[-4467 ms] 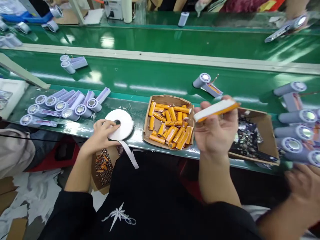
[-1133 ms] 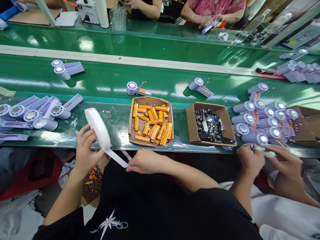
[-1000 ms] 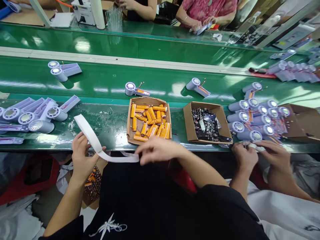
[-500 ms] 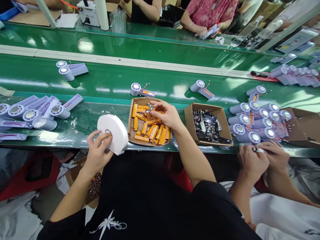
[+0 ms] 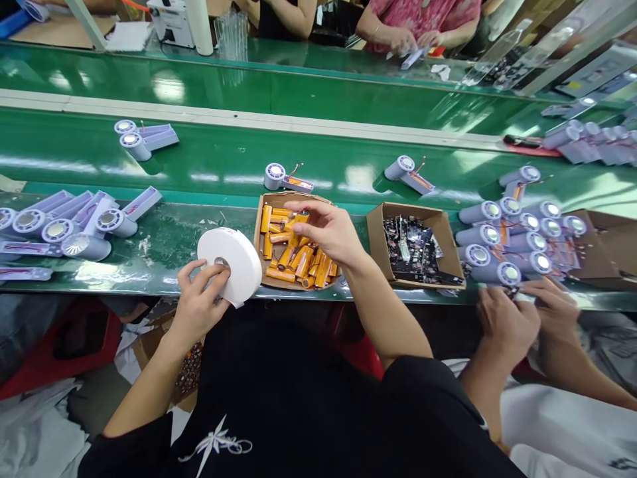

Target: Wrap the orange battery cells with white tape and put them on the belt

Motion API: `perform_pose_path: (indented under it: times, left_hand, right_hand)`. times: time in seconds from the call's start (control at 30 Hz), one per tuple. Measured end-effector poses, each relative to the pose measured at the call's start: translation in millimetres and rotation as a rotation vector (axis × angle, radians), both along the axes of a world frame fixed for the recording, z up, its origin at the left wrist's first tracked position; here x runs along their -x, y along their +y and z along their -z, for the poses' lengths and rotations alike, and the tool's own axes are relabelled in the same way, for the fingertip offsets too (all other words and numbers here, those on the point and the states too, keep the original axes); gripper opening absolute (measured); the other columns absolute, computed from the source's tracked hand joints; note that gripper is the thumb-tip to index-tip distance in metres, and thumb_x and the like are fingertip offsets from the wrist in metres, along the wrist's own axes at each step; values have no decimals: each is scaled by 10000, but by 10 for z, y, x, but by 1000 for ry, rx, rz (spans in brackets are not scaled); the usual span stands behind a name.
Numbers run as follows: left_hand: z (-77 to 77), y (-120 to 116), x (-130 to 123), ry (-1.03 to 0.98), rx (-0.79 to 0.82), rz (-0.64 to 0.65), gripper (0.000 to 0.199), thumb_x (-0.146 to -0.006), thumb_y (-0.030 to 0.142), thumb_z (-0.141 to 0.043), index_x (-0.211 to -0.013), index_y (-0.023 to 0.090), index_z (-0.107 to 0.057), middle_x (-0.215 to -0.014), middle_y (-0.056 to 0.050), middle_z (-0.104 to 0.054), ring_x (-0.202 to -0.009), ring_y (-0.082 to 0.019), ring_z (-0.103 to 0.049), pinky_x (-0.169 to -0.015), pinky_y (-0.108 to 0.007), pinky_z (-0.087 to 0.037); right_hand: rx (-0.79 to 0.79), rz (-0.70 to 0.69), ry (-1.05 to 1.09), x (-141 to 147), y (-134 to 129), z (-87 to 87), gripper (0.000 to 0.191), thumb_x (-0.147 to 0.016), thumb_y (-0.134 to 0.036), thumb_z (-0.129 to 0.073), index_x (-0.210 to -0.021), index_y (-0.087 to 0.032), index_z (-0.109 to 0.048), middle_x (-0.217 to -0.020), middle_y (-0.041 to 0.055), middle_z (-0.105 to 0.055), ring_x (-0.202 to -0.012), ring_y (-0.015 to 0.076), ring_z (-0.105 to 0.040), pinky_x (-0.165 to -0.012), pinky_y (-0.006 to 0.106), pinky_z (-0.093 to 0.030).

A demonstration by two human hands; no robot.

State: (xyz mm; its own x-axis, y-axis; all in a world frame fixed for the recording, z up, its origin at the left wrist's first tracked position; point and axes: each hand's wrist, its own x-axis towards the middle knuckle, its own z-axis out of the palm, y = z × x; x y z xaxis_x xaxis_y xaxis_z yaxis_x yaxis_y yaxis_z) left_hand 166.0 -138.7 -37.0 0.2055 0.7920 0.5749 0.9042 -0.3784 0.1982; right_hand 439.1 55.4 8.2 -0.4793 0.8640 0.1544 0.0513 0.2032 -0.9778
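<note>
A large white tape roll (image 5: 239,255) is in my left hand (image 5: 202,299), the fingers pushed into its centre hole and the roll tilted over the bench edge. Just right of it sits a cardboard box (image 5: 259,262) full of orange battery cells (image 5: 304,261). Over the back of this box my right hand (image 5: 331,232) pinches one orange cell (image 5: 300,222) between thumb and fingers, its dark end upward. The lower part of that cell is hard to separate from those behind it.
A box (image 5: 377,249) of circuit boards (image 5: 413,245) stands to the right. Lilac fan housings (image 5: 84,245) lie left, and others (image 5: 530,242) are piled right beside a co-worker's hands (image 5: 507,318). More lie on the green belt (image 5: 213,153). Another person's hands (image 5: 413,41) work across it.
My right hand has risen slightly from the cells, with one orange cell now visible in its fingers. The tape roll has shifted slightly right in my left hand.
</note>
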Motion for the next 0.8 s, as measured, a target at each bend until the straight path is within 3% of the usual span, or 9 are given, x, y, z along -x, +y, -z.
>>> perform_pose_path:
  times: [0.1,0.17,0.3,0.37,0.53,0.63,0.7,0.8]
  left_hand:
    - [-63,-29,1,70,15,-7,614,-866,19,-706,-1423,272,-645,-1219,-112,-772,-1324,-375,-534,-1068,-526,-514]
    - [-104,-48,-1,120,28,-9,652,-880,27,-701,-1467,305,-649,-1225,-93,-789,-1298,-356,-552,-1058,-503,-510]
    - [-146,-75,-10,196,57,15,696,-941,64,-701,-1571,346,-606,-1283,-45,-811,-1226,-300,-592,-1071,-467,-491]
    - [-137,-85,-10,221,71,35,713,-962,58,-698,-1604,346,-582,-1322,-20,-809,-1201,-281,-597,-1079,-454,-487]
    - [-117,-83,-3,247,95,63,728,-983,49,-675,-1622,381,-573,-1354,3,-800,-1159,-290,-572,-1150,-487,-492]
    - [-160,-48,-39,282,54,72,700,-997,80,-670,-1628,367,-571,-1330,-12,-803,-1142,-297,-529,-1190,-518,-505]
    - [-198,-15,-91,291,2,53,702,-996,81,-665,-1630,367,-566,-1308,-18,-805,-1108,-297,-514,-1227,-562,-494]
    - [-246,39,-162,258,-40,6,761,-973,65,-688,-1647,386,-536,-1278,-24,-808,-1070,-301,-507,-1278,-645,-456]
  right_hand:
    - [168,-121,84,-31,-198,-110,651,-801,-614,-939,-1312,-252,-761,-1126,66,-833,-1126,268,-802,-1034,467,-672]
    - [177,-152,53,-50,-311,-187,699,-816,-621,-930,-1383,-261,-737,-1048,48,-834,-1042,254,-814,-977,441,-686]
    - [-3,-199,-202,-80,-427,-340,521,-906,-546,-882,-1319,-241,-794,-847,2,-794,-841,209,-769,-836,345,-645]
    - [-138,-243,-348,-82,-431,-397,393,-967,-458,-839,-1288,-232,-820,-784,-14,-769,-815,200,-750,-843,327,-603]
    - [-282,-335,-434,-61,-372,-383,312,-989,-351,-804,-1274,-227,-837,-1149,62,-850,-1110,279,-775,-1011,374,-570]
    - [-193,-292,-415,-24,-365,-270,365,-993,-407,-785,-1303,-218,-826,-981,37,-841,-907,234,-769,-900,357,-595]
    - [-85,-193,-283,32,-401,-177,448,-980,-530,-775,-1298,-218,-820,-911,17,-811,-834,211,-748,-843,344,-613]
    - [20,23,23,128,-489,-55,589,-945,-708,-743,-1305,-245,-797,-1083,53,-812,-1029,250,-767,-963,395,-644]
